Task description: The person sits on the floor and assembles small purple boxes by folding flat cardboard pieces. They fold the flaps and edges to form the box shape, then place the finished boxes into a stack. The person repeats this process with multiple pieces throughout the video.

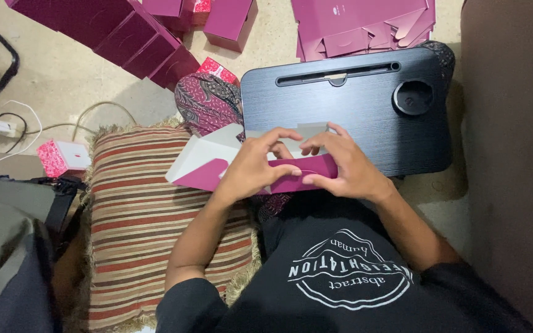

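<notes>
I see my left hand (251, 169) and right hand (347, 166) both clamped on a half-folded magenta carton (217, 163), held at the near edge of the black lap desk (347, 117). Left of the desk lies a striped cushion (137, 228); beyond it, flat magenta carton blanks (353, 21).
</notes>
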